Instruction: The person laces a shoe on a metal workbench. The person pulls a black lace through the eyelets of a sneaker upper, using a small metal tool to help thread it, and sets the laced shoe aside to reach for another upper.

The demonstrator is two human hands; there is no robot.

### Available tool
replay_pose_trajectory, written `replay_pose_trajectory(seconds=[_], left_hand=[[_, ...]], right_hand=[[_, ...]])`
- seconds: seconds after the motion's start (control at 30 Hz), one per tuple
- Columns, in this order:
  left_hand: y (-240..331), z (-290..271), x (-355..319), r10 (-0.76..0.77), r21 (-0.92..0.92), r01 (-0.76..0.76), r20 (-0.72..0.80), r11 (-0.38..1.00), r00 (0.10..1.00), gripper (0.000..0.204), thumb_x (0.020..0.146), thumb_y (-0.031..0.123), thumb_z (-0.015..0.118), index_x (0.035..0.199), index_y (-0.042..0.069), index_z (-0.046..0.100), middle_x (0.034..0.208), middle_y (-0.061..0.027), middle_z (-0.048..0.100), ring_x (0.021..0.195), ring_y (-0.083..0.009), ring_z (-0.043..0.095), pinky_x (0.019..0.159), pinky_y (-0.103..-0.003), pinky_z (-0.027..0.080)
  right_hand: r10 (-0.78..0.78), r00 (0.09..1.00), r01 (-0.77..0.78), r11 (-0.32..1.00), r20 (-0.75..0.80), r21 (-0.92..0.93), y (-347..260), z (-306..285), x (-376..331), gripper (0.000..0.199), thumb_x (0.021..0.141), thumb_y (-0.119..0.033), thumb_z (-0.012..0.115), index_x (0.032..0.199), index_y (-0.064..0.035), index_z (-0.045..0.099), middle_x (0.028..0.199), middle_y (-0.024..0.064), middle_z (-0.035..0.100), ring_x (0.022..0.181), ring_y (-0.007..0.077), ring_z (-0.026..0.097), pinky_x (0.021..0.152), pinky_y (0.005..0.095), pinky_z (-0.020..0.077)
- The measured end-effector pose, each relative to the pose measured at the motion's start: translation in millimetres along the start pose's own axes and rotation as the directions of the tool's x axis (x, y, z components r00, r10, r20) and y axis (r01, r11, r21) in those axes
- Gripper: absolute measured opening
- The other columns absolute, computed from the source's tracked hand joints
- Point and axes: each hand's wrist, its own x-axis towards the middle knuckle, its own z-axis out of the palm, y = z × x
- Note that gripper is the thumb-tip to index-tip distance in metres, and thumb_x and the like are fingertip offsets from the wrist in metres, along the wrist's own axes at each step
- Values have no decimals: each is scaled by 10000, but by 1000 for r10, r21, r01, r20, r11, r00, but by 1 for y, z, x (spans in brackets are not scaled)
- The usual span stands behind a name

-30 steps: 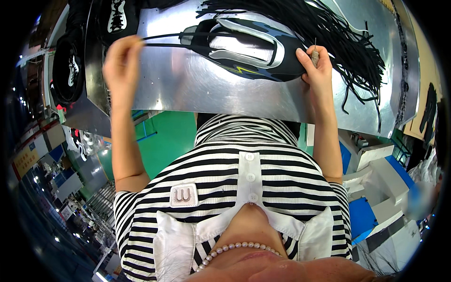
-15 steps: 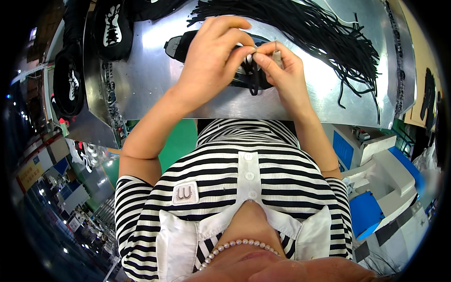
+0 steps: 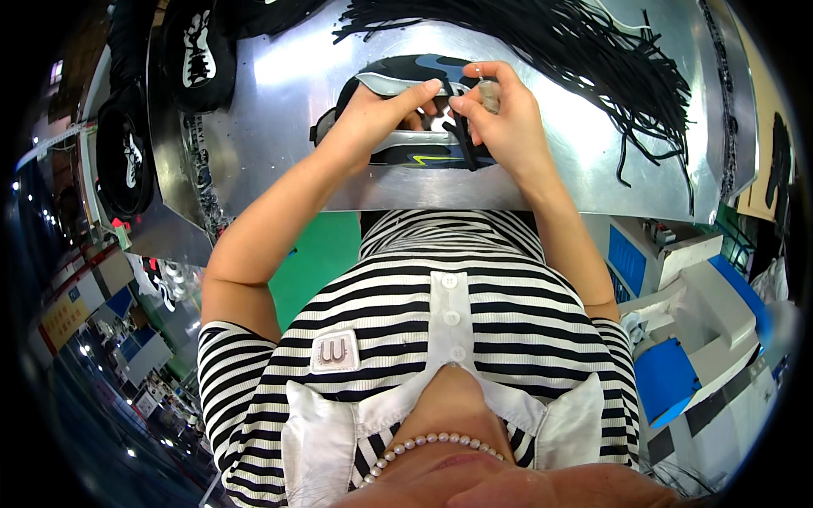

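- Lying flat on the metal surface [image 3: 279,93], near its front edge and about mid-width, is a shoe upper [image 3: 398,118], black with blue camouflage print and grey trim.
- Long axis of the shoe upper runs left-right, roughly parallel to the front edge; which end is the toe, cannot tell, both hands cover much of it.
- Left hand [image 3: 373,114] rests on the left half of the shoe upper, fingers curled over its top edge, index finger stretched toward the middle, pressing it down.
- Right hand [image 3: 504,114] is at the right half, thumb and fingers pinched on a black lace [image 3: 461,140] that drops across the middle of the shoe upper.
- Pile of black laces [image 3: 593,59] spreads over the far right part of the surface, loose ends trailing toward the right edge, just beside the right hand.
- Other black shoe uppers [image 3: 199,51] with white marks sit at the far left corner and off the left edge.
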Motion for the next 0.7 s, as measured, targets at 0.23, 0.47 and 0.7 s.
replay_pose_trajectory(seconds=[0.23,0.47,0.7], left_hand=[[-4,16,-7,248,132,-229,-154,964,956,166,862,177,730,872,16,694,746,-9,690,677,-75,632,621,-233,496],[-17,15,-2,374,116,-357,-202,927,905,147,857,140,735,877,0,700,754,-22,706,691,-79,649,629,-226,504],[-16,18,-5,368,139,-347,-179,928,912,163,876,157,722,884,-5,716,750,-25,715,685,-86,657,625,-229,503]], right_hand=[[-148,986,162,958,77,-237,-7,-1,-1,354,831,-71,721,1123,-15,530,852,172,688,795,319,690,710,371,530],[-269,954,297,912,133,-284,-15,-19,-15,193,890,-93,666,1048,-8,594,863,159,698,799,316,695,701,363,537],[-370,912,409,806,175,-429,-9,-23,-8,168,899,-83,658,1050,-10,650,826,137,709,692,224,682,628,304,522]])
